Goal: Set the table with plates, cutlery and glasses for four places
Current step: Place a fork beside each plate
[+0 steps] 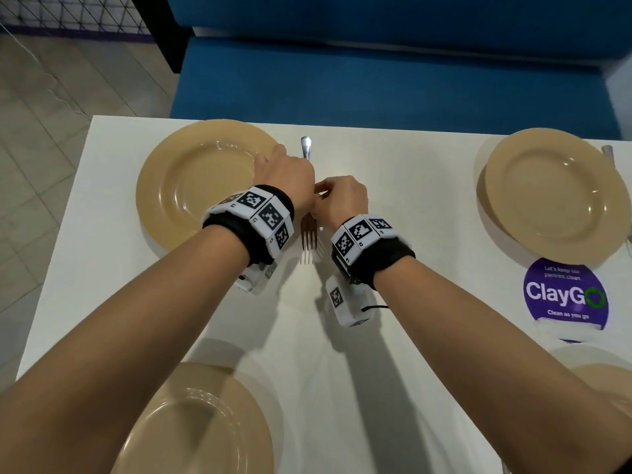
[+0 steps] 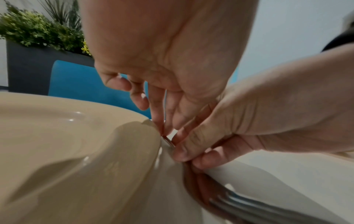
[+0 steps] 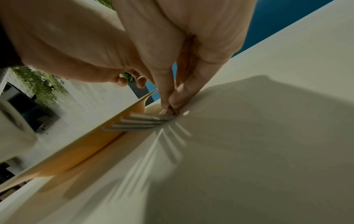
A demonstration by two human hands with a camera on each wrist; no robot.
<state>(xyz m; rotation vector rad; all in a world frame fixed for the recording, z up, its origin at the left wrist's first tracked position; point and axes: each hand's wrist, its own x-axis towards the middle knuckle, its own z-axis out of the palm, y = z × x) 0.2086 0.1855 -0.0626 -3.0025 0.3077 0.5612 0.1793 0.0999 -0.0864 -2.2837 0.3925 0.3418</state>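
A silver fork [image 1: 309, 238] lies on the white table [image 1: 393, 159] just right of the far left tan plate [image 1: 191, 186], tines towards me. My left hand [image 1: 290, 171] is over the fork's handle, and in the left wrist view its fingertips [image 2: 160, 121] come together on the handle beside the plate rim [image 2: 134, 121]. My right hand [image 1: 338, 196] pinches the fork's neck between thumb and finger [image 3: 178, 97], just behind the tines [image 3: 134, 121]. The handle end [image 1: 306, 147] sticks out beyond my left hand.
Three more tan plates are on the table: far right [image 1: 554, 196], near left [image 1: 195, 422], near right [image 1: 605, 378]. A piece of cutlery [image 1: 608, 152] shows beside the far right plate. A purple round sticker [image 1: 564, 295] marks the table. A blue bench [image 1: 376, 77] runs behind.
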